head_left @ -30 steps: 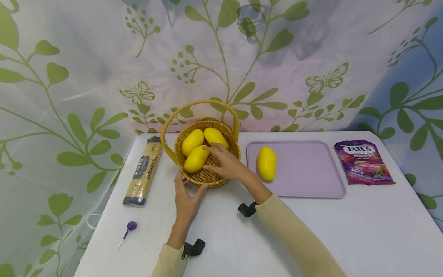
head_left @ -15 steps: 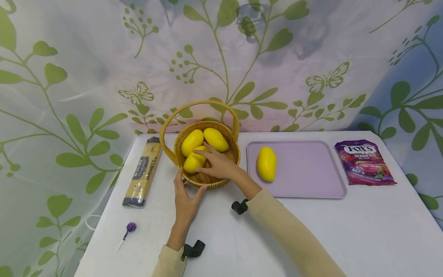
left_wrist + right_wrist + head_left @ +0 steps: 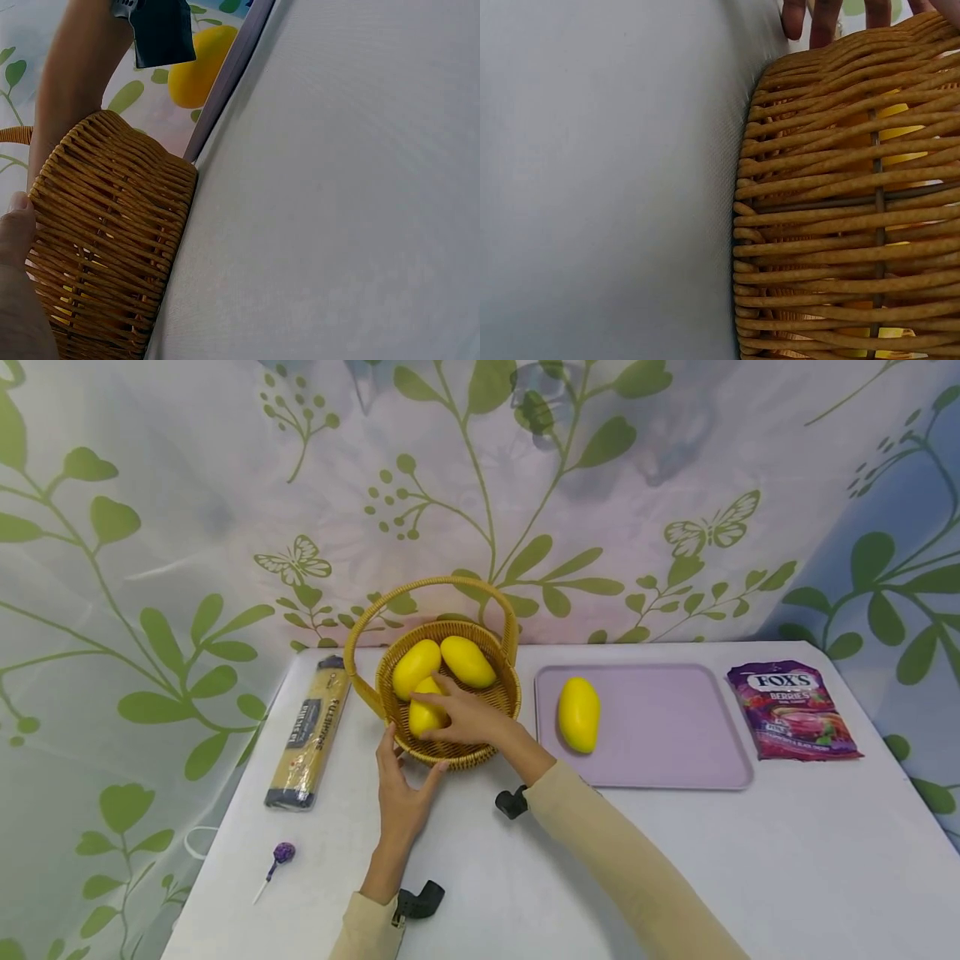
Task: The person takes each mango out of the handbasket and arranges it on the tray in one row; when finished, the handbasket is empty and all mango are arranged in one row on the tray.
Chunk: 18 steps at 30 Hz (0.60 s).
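In the head view, a brown wicker basket (image 3: pixel 480 753) with a tall arched handle holds three yellow mangoes. My right hand (image 3: pixel 468 714) reaches in from the right and grips the front mango (image 3: pixel 424 717), fingers over its top and thumb at its near side. Two other mangoes lie behind it, one at left (image 3: pixel 417 667), one at right (image 3: pixel 468 662). My left hand (image 3: pixel 402 797) holds the basket's front left side, its thumb (image 3: pixel 16 225) against the weave in the left wrist view. In the right wrist view, the basket wall hides the right hand's grip.
A lilac tray (image 3: pixel 675 727) right of the basket bears another mango (image 3: pixel 578 715). Farther right lies a purple Fox's candy bag (image 3: pixel 793 712). On the left are a spaghetti pack (image 3: pixel 309 735) and a purple lollipop (image 3: pixel 282 855). A leaf-patterned curtain (image 3: pixel 600 510) hangs behind the table.
My right hand has moved left over the front mango and taken hold of it. That mango has shifted slightly right and stands more upright. The left hand stays at the basket.
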Each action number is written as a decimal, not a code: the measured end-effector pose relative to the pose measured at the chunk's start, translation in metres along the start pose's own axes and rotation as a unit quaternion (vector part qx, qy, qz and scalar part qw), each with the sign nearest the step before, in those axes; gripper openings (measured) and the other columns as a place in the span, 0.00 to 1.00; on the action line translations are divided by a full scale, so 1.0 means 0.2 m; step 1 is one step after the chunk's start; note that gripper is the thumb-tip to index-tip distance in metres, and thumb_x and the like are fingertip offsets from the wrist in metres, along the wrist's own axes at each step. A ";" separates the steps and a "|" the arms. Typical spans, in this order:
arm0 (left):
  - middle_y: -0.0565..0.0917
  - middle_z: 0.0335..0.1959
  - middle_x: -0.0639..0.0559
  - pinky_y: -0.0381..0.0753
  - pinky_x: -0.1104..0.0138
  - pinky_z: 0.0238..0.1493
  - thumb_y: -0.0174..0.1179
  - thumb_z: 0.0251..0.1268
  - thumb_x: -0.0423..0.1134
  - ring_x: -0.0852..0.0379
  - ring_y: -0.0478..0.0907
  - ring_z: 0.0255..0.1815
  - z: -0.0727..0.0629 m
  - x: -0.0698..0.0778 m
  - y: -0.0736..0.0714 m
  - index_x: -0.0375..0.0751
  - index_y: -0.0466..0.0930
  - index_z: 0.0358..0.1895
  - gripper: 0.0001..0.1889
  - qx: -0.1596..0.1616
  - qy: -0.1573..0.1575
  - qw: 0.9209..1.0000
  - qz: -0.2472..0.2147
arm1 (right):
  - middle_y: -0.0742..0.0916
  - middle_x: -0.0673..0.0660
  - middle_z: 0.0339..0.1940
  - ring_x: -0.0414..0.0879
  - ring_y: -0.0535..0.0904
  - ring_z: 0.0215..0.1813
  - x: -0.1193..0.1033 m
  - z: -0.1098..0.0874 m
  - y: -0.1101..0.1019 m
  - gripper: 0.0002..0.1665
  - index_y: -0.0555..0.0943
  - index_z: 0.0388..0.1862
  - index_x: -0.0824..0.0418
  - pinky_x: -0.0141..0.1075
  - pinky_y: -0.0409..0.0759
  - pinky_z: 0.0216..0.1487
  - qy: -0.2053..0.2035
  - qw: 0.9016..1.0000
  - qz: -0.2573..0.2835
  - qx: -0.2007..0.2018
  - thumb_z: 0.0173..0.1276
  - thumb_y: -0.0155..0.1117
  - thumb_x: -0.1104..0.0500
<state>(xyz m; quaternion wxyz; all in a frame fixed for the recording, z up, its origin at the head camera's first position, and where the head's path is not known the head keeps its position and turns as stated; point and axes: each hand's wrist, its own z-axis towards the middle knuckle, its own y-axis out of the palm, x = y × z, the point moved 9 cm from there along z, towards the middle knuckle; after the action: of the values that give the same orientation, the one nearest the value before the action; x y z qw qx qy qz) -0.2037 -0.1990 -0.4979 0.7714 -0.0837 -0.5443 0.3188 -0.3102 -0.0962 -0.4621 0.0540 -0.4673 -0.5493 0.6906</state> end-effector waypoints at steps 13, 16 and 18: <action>0.57 0.77 0.46 0.72 0.49 0.62 0.71 0.56 0.49 0.48 0.65 0.70 0.00 0.00 0.00 0.42 0.49 0.78 0.51 0.008 0.007 1.000 -0.009 | 0.55 0.62 0.80 0.60 0.58 0.77 -0.02 0.00 -0.04 0.40 0.70 0.72 0.48 0.54 0.67 0.71 -0.032 0.999 0.000 0.042 0.62 0.71 0.44; 0.57 0.77 0.45 0.73 0.49 0.61 0.72 0.56 0.49 0.47 0.66 0.69 0.00 0.00 0.00 0.42 0.49 0.78 0.51 0.009 0.008 1.000 -0.006 | 0.55 0.61 0.80 0.59 0.58 0.77 -0.02 0.00 -0.05 0.39 0.71 0.71 0.47 0.53 0.67 0.71 -0.031 0.998 0.001 0.048 0.61 0.71 0.43; 0.57 0.77 0.44 0.73 0.48 0.61 0.72 0.56 0.49 0.46 0.66 0.69 0.00 0.00 0.00 0.42 0.49 0.78 0.51 0.010 0.013 1.000 -0.004 | 0.56 0.60 0.80 0.58 0.58 0.78 -0.02 0.00 -0.05 0.39 0.71 0.71 0.46 0.52 0.67 0.71 -0.031 0.998 0.001 0.053 0.61 0.71 0.42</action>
<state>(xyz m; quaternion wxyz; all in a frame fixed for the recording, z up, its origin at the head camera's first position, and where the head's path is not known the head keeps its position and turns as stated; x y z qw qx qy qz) -0.2040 -0.1995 -0.4981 0.7804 -0.0782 -0.5316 0.3198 -0.3133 -0.0940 -0.4516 0.0609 -0.4424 -0.5128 0.7332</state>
